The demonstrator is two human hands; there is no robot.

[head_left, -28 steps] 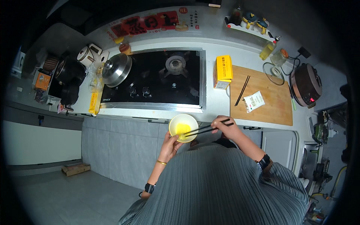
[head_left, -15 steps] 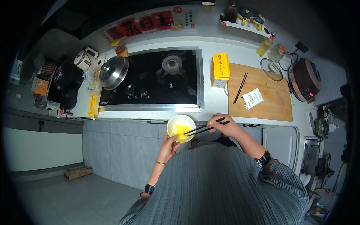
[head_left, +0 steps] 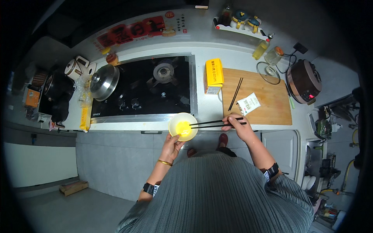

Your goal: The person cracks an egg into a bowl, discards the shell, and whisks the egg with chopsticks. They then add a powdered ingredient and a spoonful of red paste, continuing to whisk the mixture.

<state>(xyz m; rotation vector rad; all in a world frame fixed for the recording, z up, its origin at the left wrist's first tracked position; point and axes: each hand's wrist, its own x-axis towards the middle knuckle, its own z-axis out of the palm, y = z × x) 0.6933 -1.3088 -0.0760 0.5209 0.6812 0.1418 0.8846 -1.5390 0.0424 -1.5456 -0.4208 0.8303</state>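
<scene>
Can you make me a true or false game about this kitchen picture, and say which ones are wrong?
1. The left hand holds the bowl. True.
2. The packet lies on the board. True.
3. The right hand holds the packet. False: it holds black chopsticks.
4. The bowl is empty. False: yellow liquid is in it.
5. Spare chopsticks lie on the board. True.
6. The rice cooker stands left of the board. False: the rice cooker is to its right.
</scene>
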